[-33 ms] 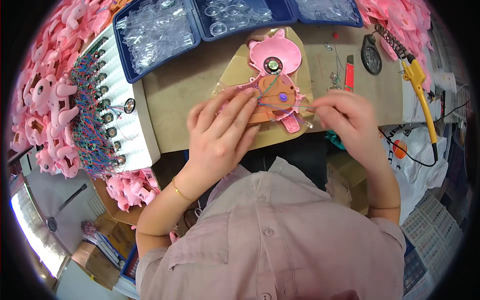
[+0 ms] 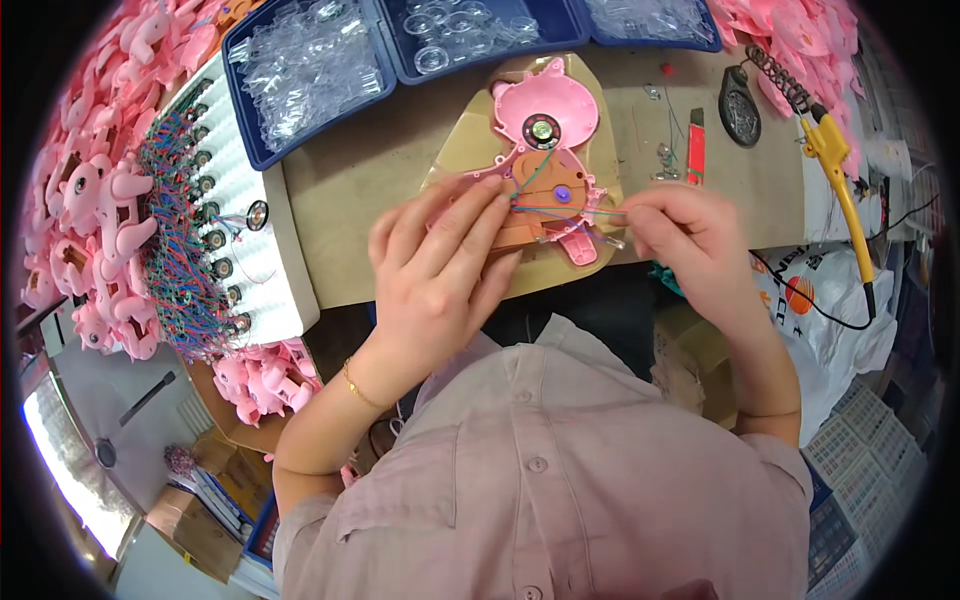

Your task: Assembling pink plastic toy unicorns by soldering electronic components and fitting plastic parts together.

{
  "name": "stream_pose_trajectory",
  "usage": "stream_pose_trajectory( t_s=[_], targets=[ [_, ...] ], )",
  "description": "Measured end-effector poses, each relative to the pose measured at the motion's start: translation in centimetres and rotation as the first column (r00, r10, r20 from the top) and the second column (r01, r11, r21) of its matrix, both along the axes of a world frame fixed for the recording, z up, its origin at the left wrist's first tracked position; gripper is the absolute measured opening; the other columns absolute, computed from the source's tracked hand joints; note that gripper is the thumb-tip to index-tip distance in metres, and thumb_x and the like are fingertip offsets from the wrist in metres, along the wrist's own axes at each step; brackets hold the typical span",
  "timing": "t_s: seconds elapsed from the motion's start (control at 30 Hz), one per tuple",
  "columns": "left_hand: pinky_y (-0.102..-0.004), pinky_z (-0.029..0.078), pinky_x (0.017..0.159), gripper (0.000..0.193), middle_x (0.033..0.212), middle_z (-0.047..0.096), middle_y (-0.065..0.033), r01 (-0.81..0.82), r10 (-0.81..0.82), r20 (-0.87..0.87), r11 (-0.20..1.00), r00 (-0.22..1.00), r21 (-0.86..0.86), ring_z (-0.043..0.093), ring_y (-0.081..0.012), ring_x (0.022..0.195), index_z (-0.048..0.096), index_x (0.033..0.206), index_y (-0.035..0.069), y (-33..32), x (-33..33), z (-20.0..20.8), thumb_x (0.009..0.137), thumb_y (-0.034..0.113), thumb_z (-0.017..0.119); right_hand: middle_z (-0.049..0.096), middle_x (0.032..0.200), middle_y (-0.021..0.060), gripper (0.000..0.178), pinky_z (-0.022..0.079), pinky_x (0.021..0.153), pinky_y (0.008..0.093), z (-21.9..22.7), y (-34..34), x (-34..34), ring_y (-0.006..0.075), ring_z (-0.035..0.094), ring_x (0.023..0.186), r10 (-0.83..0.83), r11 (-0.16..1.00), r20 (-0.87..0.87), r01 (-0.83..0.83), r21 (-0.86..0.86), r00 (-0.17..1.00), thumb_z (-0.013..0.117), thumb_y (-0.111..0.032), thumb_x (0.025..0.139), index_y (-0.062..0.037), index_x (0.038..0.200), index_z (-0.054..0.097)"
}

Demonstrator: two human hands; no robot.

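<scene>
A pink toy shell half (image 2: 550,95) lies on a tan backing piece (image 2: 455,150), its hollow side up. A round black speaker (image 2: 542,132) sits in it, above an orange-brown housing (image 2: 550,175) with a purple knob (image 2: 563,194). My left hand (image 2: 440,265) rests over the shell's left side, fingers stretched out and fingertips down on it where wires emerge; what lies under the palm is hidden. My right hand (image 2: 685,230), closed in a pinch, draws thin coloured wires (image 2: 590,211) taut to the right across the housing.
Blue bins (image 2: 310,75) of clear plastic parts line the back. To the left, a white foam tray (image 2: 275,270) holds several wired speakers beside heaped pink toy bodies (image 2: 100,200). At right are a red cutter (image 2: 697,150), a soldering iron stand (image 2: 740,110) and a yellow-handled soldering iron (image 2: 835,160).
Hardly anything differs. The whole view has shifted slightly, and both hands keep their places, with the wires still taut between them.
</scene>
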State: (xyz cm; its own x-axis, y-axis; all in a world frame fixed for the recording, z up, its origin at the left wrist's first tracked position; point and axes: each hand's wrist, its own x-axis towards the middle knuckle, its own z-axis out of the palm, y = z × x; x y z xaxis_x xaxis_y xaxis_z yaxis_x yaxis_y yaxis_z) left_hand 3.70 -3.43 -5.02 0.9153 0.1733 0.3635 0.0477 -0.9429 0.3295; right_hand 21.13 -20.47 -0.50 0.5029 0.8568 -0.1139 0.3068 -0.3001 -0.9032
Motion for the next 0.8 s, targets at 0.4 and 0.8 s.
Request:
stream_pose_trajectory(
  t_s=[0.4,0.8],
  targets=[
    [-0.0341,0.037,0.086,0.033,0.096,0.060,0.0008,-0.033,0.046,0.155,0.996,0.987,-0.084,0.054,-0.0180,0.093,0.068,0.099,0.012,-2.0,2.7,0.6,0.066,0.014,0.073,0.056,0.070,0.0004,0.016,0.035,0.053,0.0193,-0.4,0.1,0.3,0.0044,0.046,0.059,-0.246,0.969,-0.461,0.199,-0.149,0.852,0.059,-0.011,0.089,0.0032,0.092,0.065],
    [-0.0293,0.043,0.079,0.030,0.108,0.063,-0.0002,-0.116,0.105,0.083,0.984,0.991,0.138,0.059,-0.0166,0.097,0.069,0.102,0.010,-1.4,0.7,0.9,0.072,0.012,0.070,0.056,0.079,0.0083,0.024,0.042,0.061,0.0362,-4.5,-3.4,-2.5,0.0284,0.054,0.068,0.044,0.992,0.760,-0.119,0.044,0.648,0.074,-0.003,0.069,-0.0057,0.089,0.060]
  ],
)
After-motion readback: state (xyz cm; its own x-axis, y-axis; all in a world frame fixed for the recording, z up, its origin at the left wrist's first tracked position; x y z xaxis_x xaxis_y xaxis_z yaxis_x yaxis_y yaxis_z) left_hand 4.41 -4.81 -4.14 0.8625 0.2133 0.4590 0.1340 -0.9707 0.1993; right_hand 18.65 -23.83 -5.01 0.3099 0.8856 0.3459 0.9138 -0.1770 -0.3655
